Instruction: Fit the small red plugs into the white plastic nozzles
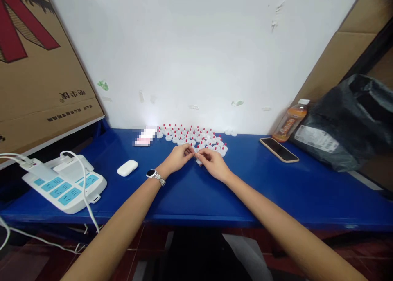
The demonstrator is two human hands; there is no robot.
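My left hand [181, 156] and my right hand [213, 161] meet at the near edge of a group of small white plastic caps with red tips [184, 134]. The fingers of both hands are closed in a pinch, tips nearly touching. Between and just below them shows part of a small white cap [199, 162]; the fingers hide most of it. The red-tipped caps stand upright, close together, on the blue table [196, 191]. On my left wrist is a watch [156, 176] with a metal band.
To the left lie a white earphone case [127, 168] and a power strip [66, 187] with plugged-in chargers and cables. A phone [279, 150], an orange drink bottle [290, 122] and a black plastic bag [346, 121] sit at right. A white wall [196, 60] rises behind the caps.
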